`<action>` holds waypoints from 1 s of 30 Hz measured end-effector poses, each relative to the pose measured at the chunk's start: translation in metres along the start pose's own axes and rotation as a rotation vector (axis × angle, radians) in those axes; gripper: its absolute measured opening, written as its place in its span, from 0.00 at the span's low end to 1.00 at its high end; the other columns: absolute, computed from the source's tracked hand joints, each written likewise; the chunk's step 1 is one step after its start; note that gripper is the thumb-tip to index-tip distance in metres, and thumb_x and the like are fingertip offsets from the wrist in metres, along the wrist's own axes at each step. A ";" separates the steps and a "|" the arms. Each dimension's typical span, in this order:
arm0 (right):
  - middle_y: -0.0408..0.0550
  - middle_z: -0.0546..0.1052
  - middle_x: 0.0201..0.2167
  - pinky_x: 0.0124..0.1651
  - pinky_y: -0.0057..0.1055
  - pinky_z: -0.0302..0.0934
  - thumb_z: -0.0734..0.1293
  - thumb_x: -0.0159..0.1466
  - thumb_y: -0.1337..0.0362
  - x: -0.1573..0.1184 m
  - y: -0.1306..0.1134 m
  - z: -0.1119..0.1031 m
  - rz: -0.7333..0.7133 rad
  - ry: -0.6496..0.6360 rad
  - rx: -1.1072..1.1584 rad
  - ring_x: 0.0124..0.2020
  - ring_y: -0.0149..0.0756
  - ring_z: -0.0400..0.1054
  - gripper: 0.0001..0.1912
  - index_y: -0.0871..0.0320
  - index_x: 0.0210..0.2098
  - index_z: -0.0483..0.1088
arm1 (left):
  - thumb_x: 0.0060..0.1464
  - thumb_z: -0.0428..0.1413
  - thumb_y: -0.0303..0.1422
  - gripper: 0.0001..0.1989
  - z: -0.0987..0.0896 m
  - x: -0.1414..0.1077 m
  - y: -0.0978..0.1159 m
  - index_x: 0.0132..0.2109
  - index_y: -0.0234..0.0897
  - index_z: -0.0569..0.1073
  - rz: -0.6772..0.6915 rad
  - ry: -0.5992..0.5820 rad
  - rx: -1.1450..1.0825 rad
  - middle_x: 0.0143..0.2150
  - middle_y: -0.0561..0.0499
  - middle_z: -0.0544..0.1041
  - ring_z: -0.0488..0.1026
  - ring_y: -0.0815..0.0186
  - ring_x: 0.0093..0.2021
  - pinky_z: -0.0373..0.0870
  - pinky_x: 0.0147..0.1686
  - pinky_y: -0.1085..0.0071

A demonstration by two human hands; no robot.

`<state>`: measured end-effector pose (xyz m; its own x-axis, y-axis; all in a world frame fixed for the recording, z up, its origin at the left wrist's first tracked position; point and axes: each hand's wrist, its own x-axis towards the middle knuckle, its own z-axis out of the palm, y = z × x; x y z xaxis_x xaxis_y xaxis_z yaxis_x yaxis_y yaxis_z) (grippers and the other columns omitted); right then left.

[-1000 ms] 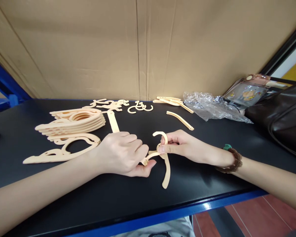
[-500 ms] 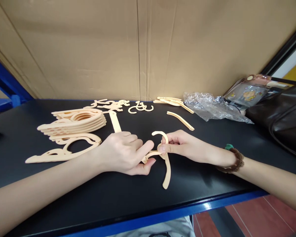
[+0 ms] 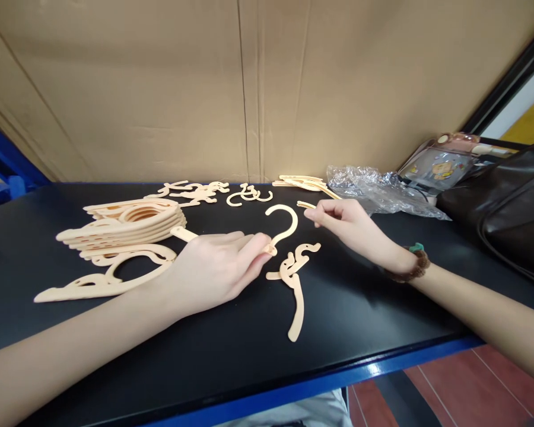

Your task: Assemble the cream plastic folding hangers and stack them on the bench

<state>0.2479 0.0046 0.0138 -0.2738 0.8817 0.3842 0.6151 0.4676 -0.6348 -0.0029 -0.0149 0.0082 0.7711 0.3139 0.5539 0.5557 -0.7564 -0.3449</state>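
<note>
My left hand (image 3: 222,264) is closed around a cream hanger arm (image 3: 183,233), whose far end sticks out past the knuckles. At my left fingertips a cream hook (image 3: 289,222) curves upward from the arm's near end. To the right of that hand, other small curved hanger parts (image 3: 296,308) lie together on the black table. My right hand (image 3: 340,222) is closed, thumb against fingers, at a loose narrow hanger arm (image 3: 303,204) on the table. Most of this arm is hidden behind the hand.
Stacked hangers (image 3: 129,222) stand at the left, with one hanger (image 3: 93,289) in front. Loose hanger parts (image 3: 200,193), hooks (image 3: 249,194) and more arms (image 3: 302,181) lie along the cardboard wall (image 3: 160,89). A clear plastic bag (image 3: 378,190) and a dark bag (image 3: 502,201) sit right.
My right hand has let go of the curved parts, now on the table, and moved up and right to the loose arm. The hook at my left fingertips has come into view.
</note>
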 end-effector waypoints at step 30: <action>0.38 0.69 0.21 0.31 0.25 0.50 0.59 0.68 0.51 -0.005 -0.002 -0.002 -0.198 -0.272 -0.335 0.24 0.27 0.60 0.16 0.56 0.34 0.67 | 0.58 0.52 0.39 0.10 -0.002 0.008 -0.010 0.42 0.37 0.69 -1.180 -0.355 -1.494 0.29 0.56 0.70 0.55 0.81 0.15 0.53 0.13 0.83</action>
<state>0.2495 -0.0005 0.0146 -0.5657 0.7832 0.2580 0.7241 0.6215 -0.2989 -0.0031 -0.0057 0.0180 0.3893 0.8909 -0.2342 0.2365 0.1491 0.9601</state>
